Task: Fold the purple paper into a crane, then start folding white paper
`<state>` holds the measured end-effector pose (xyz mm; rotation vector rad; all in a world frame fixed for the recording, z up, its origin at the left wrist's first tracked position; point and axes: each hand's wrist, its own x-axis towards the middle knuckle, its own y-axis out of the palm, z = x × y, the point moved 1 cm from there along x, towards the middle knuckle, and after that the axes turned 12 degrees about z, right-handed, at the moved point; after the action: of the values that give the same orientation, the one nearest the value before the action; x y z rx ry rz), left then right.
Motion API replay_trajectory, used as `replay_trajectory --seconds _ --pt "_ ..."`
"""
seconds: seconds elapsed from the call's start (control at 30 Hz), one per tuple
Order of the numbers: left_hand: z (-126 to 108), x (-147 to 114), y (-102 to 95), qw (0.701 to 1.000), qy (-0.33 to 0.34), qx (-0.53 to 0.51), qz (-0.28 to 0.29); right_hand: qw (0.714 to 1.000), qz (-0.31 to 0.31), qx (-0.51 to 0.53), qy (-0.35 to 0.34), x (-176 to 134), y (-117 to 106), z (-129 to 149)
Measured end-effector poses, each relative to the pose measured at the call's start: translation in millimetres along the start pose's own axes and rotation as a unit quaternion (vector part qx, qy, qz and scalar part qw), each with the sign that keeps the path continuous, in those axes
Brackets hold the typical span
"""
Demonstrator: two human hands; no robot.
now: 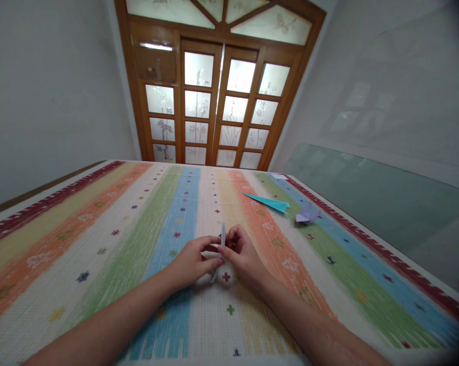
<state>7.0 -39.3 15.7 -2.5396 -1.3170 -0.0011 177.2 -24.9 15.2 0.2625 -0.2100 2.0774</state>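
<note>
Now the paper [223, 235] stands nearly edge-on over the cloth [163, 213], left hand [190, 261] pinching it from one side, right hand [243, 251] pinching from the other! Off to the right, a turquoise plane [272, 203] lies just beside a purple fold [308, 215]; beyond the table, wooden doors [218, 91].

Pale walls [54, 76]; brown wooden doors [216, 76] with bright, plant-patterned panes [242, 76]; a multicoloured striped tablecloth [138, 229] below

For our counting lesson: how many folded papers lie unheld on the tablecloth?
2: a turquoise paper beyond the right hand, toward the right, and a purple paper just right of it. Others could be hidden from view.
</note>
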Motion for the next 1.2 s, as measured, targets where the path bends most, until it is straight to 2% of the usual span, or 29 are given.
replay_trajectory --seconds 0.2,0.53,0.77,0.93,1.2 --pt "1.7 -0.4 0.0 0.999 -0.011 -0.041 0.015 1.000 -0.014 -0.015 -0.006 0.4 -1.1 -0.8" --pt "-2.9 0.0 -2.0 0.999 0.029 0.005 0.018 1.000 -0.020 -0.005 -0.017 1.5 0.1 1.0" --pt "0.4 1.2 -2.9 0.999 0.025 -0.021 0.022 0.999 -0.030 -0.018 -0.021 1.2 -2.3 -1.6" --pt "3.5 -0.2 -0.9 0.998 0.003 -0.052 0.017 0.999 -0.019 -0.023 -0.024 0.8 1.3 1.3" --pt "-3.7 -1.9 -3.3 0.997 0.014 -0.074 0.035 0.999 0.017 -0.014 -0.026 -0.9 2.3 3.9"
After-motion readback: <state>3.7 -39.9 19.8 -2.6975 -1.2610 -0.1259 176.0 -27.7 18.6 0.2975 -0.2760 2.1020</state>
